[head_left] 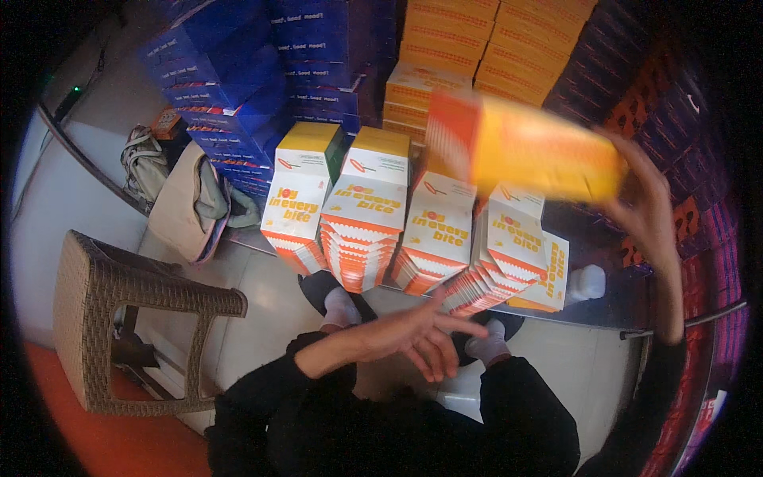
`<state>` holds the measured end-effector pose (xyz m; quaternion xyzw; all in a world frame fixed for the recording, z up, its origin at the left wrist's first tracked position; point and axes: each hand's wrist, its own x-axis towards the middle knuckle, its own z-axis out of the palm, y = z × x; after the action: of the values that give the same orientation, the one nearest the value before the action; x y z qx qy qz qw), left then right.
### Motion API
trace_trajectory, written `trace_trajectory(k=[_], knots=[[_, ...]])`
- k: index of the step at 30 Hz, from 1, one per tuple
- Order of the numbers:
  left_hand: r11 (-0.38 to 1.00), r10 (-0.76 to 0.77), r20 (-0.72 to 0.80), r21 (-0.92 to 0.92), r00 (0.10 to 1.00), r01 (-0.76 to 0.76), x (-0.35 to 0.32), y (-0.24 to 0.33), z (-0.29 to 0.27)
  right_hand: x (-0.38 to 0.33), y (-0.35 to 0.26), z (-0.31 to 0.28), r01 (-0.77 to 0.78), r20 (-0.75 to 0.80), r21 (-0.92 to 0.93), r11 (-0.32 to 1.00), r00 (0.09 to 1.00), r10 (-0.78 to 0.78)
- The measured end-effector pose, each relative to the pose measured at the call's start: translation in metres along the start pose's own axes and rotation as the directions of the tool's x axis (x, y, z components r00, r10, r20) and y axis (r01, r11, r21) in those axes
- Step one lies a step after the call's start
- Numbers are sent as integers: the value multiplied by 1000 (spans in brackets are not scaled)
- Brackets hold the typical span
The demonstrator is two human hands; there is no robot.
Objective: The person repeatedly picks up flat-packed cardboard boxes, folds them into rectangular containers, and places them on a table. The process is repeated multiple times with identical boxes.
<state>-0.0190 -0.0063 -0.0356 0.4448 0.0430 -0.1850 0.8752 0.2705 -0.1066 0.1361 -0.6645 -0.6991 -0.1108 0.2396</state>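
Observation:
My right hand is raised at the right, its fingers closed round the end of a yellow and orange carton. The carton is blurred by motion and tilted above the rightmost stacks. Lower down, my left hand is empty, with its fingers apart, in front of the stacks. White cartons with orange zigzag edges stand in a row of stacks: one at the left, one beside it, one in the middle and one at the right. Part of the right stack is hidden behind the raised carton.
Blue boxes pile up at the back left, yellow boxes at the back middle. Purple packages line the right side. A brown woven stool stands at the left, near a beige bag. A white object lies beside the cartons.

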Motion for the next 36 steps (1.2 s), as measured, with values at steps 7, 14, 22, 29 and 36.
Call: trace_trajectory(k=[7, 14, 22, 29, 36], knots=[[942, -42, 113, 335, 993, 2, -1, -17, 6, 140, 81, 153, 22, -300, -121, 992, 952, -58], [914, 27, 40, 404, 999, -41, -22, -18, -7, 172, 110, 260, -225, -87, -360, 905, 974, 207], [873, 61, 83, 478, 995, -94, -22, -18, -3, 186, 132, 254, -87, -39, -361, 929, 996, 78], [825, 155, 80, 538, 985, -173, -19, -19, -2, 188, 112, 240, -122, 58, -415, 902, 986, 159], [726, 76, 132, 672, 988, -146, -11, -16, -2, 143, 126, 161, -181, -69, -316, 931, 983, 168]])
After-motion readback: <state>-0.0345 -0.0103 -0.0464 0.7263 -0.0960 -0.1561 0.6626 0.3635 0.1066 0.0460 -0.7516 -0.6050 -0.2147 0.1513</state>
